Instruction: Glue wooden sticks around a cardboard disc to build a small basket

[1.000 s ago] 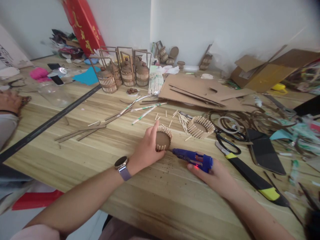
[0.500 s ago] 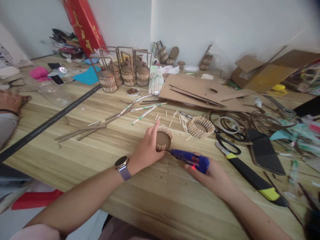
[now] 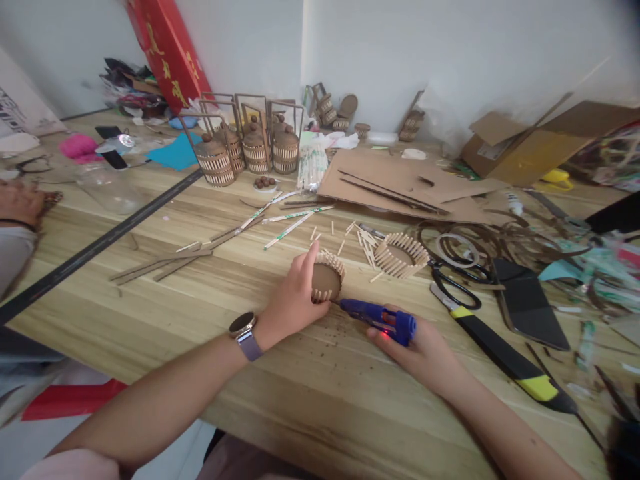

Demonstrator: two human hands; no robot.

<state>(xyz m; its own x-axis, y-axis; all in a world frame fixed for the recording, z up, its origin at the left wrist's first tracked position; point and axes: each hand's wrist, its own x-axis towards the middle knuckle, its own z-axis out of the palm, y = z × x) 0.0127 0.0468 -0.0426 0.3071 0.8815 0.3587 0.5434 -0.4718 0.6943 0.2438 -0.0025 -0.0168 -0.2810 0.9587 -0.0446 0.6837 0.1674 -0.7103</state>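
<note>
One likely light, fragile stick-rimmed disc [image 3: 327,279], best held low: our left hand [image 3: 294,297] seemingly pinches it; our right hand [image 3: 424,348] grips the glue gun [image 3: 366,313] beside it.

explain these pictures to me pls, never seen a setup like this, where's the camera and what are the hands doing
There is no machine here: a person works with two bare hands, seen by one camera worn on the head, looking forward and down.

The left hand, wearing a watch on its wrist, holds a round stick-edged base. The right hand holds a blue glue gun, its nozzle close to the base's near edge; whether they touch is too small to tell.

On the wooden table, to the right, lie a similar stick-edged piece, a black-and-yellow-handled knife and a phone. Farther back stand lidded baskets with tall handles. At the far left is another person's hand.
</note>
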